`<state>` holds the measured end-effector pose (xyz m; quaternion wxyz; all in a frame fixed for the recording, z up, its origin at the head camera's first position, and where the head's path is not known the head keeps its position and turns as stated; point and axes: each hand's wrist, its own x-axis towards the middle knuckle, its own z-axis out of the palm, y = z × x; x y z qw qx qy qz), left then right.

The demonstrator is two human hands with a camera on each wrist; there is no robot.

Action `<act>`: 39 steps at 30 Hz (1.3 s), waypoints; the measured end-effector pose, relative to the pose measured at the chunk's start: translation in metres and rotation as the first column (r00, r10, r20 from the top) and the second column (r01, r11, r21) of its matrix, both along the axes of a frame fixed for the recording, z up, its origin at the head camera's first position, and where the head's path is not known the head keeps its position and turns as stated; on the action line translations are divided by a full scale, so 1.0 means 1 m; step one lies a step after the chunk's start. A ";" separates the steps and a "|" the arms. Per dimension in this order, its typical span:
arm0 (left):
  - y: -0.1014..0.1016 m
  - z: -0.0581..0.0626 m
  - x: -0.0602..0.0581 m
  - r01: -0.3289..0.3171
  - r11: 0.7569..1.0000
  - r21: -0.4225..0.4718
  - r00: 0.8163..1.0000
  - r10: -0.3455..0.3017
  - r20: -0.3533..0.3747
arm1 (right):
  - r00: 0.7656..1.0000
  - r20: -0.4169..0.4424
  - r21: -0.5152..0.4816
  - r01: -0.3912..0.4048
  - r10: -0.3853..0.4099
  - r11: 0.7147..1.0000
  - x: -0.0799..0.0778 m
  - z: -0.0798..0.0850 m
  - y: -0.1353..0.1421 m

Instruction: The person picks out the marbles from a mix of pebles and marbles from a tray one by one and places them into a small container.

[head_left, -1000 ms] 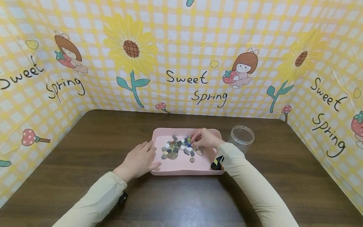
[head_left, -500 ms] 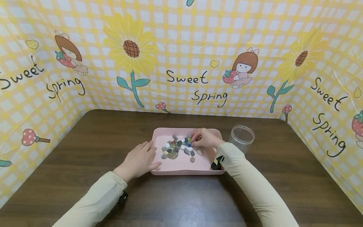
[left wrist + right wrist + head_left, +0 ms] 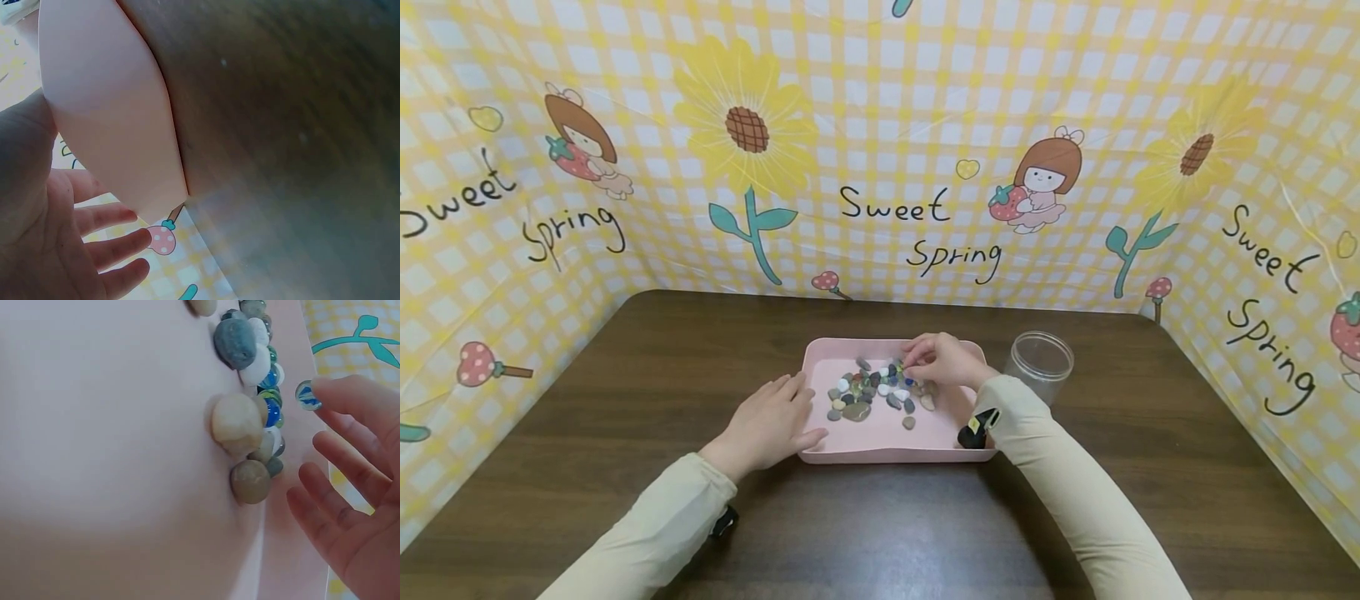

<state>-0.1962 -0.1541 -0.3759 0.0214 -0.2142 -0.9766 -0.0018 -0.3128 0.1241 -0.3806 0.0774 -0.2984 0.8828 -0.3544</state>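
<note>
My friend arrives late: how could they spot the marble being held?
Find the pink tray on the table, then the right hand above it. Its fingertips pinch the clear, blue-streaked marble, the one held apart from the clustered stones.

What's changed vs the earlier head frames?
Right hand moved slightly up in the head view, away from the near side of the tray. It now pinches a clear, blue-swirled marble; the earlier frames don't show whether it already had it. Unchanged: left hand at the tray's left edge, clear jar right of the tray.
</note>
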 end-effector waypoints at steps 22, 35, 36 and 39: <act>0.000 0.002 0.000 -0.004 1.000 0.016 1.000 0.004 0.015 | 0.999 0.035 -0.109 0.016 -0.013 0.994 0.005 0.023 0.009; 0.000 0.002 0.001 -0.002 1.000 0.019 1.000 0.001 0.014 | 0.999 0.043 -0.134 0.025 -0.019 0.991 0.012 0.033 0.021; 0.000 0.002 0.000 -0.003 1.000 0.019 1.000 0.003 0.017 | 0.999 0.042 -0.131 0.027 -0.021 0.991 0.013 0.034 0.022; 0.000 0.002 0.000 -0.002 1.000 0.018 1.000 0.002 0.019 | 0.999 0.042 -0.127 0.034 -0.029 0.991 0.016 0.038 0.024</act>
